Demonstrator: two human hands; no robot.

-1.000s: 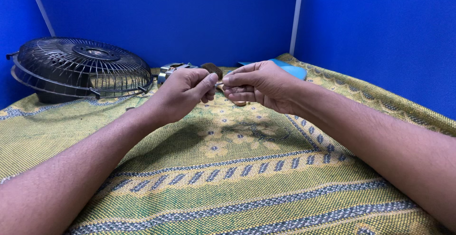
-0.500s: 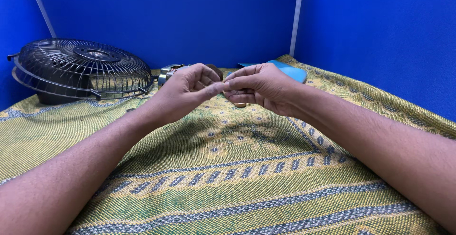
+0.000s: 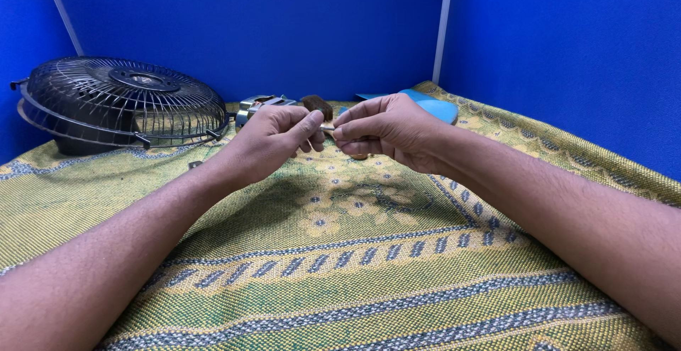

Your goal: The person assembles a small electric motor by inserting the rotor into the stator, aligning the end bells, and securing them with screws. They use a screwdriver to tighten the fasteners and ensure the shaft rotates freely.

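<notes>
Pinched between both hands: one small pale metal pin [image 3: 327, 128], its shape mostly hidden by fingertips. Left hand [image 3: 273, 141]: grip closed on the pin's left end, thumb against forefinger. Right hand [image 3: 386, 129]: grip closed on its right end, same manner. Pin held just above the surface, a green-and-yellow woven patterned cloth [image 3: 340, 251].

Behind the hands: grey metal motor housing [image 3: 257, 106] with a dark brown block [image 3: 317, 104] beside it. Far left: black wire fan guard [image 3: 120, 102], lying detached. Far right: light blue plastic fan blade [image 3: 433, 106], also loose.

Progress, judged: fan lies in separate parts; no part joined yet.
</notes>
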